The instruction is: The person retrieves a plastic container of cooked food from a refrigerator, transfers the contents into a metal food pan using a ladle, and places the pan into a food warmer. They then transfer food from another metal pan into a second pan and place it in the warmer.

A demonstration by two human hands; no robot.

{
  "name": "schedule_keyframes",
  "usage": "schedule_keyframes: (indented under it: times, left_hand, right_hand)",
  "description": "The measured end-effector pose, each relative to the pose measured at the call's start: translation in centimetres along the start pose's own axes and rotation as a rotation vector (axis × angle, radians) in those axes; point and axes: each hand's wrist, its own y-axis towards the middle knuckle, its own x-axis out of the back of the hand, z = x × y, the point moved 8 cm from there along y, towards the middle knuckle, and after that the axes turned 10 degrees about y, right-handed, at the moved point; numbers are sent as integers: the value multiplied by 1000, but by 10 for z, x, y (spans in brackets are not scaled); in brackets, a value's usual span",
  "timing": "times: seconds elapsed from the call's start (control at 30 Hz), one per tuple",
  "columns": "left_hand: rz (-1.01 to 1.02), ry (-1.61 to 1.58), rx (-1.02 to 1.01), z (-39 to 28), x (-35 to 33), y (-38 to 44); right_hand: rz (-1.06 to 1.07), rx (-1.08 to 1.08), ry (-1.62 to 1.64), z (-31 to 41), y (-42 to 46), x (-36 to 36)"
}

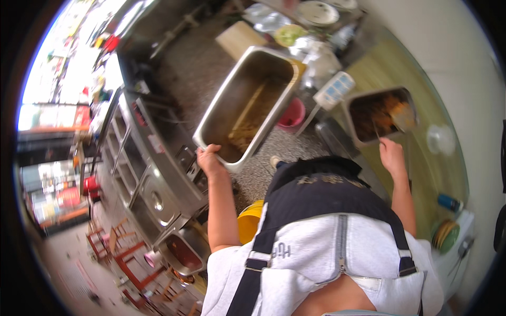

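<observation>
My left hand point(209, 158) grips the near corner of a deep rectangular stainless-steel food pan point(272, 65), thumb over the rim. The pan tilts towards that hand, and some brownish residue point(242, 136) lies at its lower end. What bears the pan's far end cannot be made out. Over on the right, my right hand point(391, 156) is closed around the thin handle of a utensil point(375, 127). Its other end reaches into a smaller steel pan point(352, 128) of dark and orange food point(385, 110); the utensil's head is hidden or blurred.
The smaller pan rests on a greenish table point(431, 177). A power strip point(335, 91) with a white cable lies between the pans, above a pink bucket point(292, 112). To the left runs a steel serving counter point(174, 173). A yellow bucket point(250, 225) stands beside my left forearm.
</observation>
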Motion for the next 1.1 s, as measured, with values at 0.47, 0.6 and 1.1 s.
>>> schedule_keyframes:
  times: [0.47,0.6,1.1]
  left_hand:
    - [-47,-308,45,-22,128,85]
    - [-107,-355,16,-39,171,93]
    - [-262,-554,-111,-99,235,170]
  right_hand:
    - [252,-184,-642,114,26,-68]
    - [152,167,-315,203,37,-82]
    - [1360,76,654,529,9,-333]
